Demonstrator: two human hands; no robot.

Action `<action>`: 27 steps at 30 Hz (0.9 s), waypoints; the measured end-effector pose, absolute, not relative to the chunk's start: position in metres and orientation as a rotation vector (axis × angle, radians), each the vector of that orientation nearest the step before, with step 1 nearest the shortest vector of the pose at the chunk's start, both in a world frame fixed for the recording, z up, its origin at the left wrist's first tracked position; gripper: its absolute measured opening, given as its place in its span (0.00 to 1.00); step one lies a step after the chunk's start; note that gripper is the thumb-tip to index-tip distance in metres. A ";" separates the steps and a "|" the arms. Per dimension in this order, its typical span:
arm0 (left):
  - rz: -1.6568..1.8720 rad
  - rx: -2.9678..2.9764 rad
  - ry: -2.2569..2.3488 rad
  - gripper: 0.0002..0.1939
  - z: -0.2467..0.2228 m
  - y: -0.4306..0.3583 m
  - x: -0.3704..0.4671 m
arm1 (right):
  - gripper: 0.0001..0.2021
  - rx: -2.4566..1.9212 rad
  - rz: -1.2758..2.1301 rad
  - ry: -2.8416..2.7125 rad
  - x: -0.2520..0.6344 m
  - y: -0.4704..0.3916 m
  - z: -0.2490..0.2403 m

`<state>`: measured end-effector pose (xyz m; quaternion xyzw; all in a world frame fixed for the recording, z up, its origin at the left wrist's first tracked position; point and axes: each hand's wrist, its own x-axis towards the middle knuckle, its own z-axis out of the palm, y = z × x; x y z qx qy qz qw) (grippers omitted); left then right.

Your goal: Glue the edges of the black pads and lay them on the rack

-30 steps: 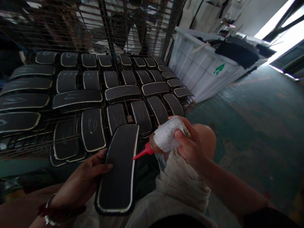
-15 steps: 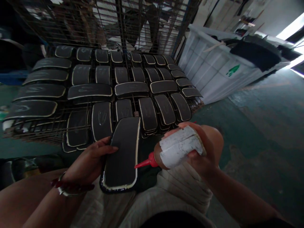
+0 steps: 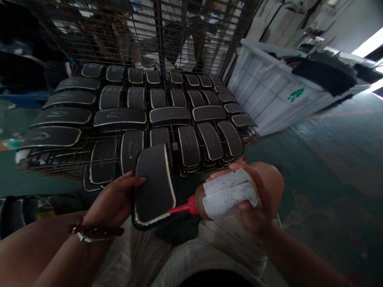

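A dark, rounded rectangular pad (image 3: 153, 185) is held over my lap by my left hand (image 3: 115, 197), thumb on its face and fingers hidden beneath. Pale glue lines its right and lower edges. My right hand (image 3: 254, 203) wraps round a glue bottle (image 3: 229, 195) with a torn white label, lying nearly level. The bottle's red nozzle points left, and its tip is at the pad's lower right corner.
Many similar pads with pale rims (image 3: 118, 116) lie in rows on a wire rack (image 3: 72, 167) ahead. Behind stands a metal grid (image 3: 161, 36). A white bin (image 3: 260, 85) holding dark material stands at the right.
The pad has turned and shifted slightly, its lower edge rising. The nozzle tip is now at its lower right corner instead of along the right edge. The view has moved a little.
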<state>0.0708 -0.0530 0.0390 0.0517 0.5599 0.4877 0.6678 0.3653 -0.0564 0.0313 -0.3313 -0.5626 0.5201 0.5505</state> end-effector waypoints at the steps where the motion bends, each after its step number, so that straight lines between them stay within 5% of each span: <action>1: 1.115 0.101 1.284 0.12 0.041 -0.053 0.073 | 0.25 -0.811 1.281 -1.246 0.361 -0.057 0.025; 4: 1.147 0.121 1.311 0.13 0.040 -0.055 0.078 | 0.20 -0.925 1.508 -0.884 0.346 -0.049 0.007; 9: 1.074 0.315 1.217 0.18 0.022 -0.067 0.082 | 0.26 -0.970 1.672 -0.491 0.330 -0.009 0.001; 18: 0.972 0.356 1.078 0.22 0.006 -0.076 0.093 | 0.24 -1.048 0.959 -1.159 0.334 0.012 0.006; 27: 1.021 0.330 1.135 0.20 0.010 -0.071 0.082 | 0.26 -1.000 1.223 -1.326 0.352 0.004 0.000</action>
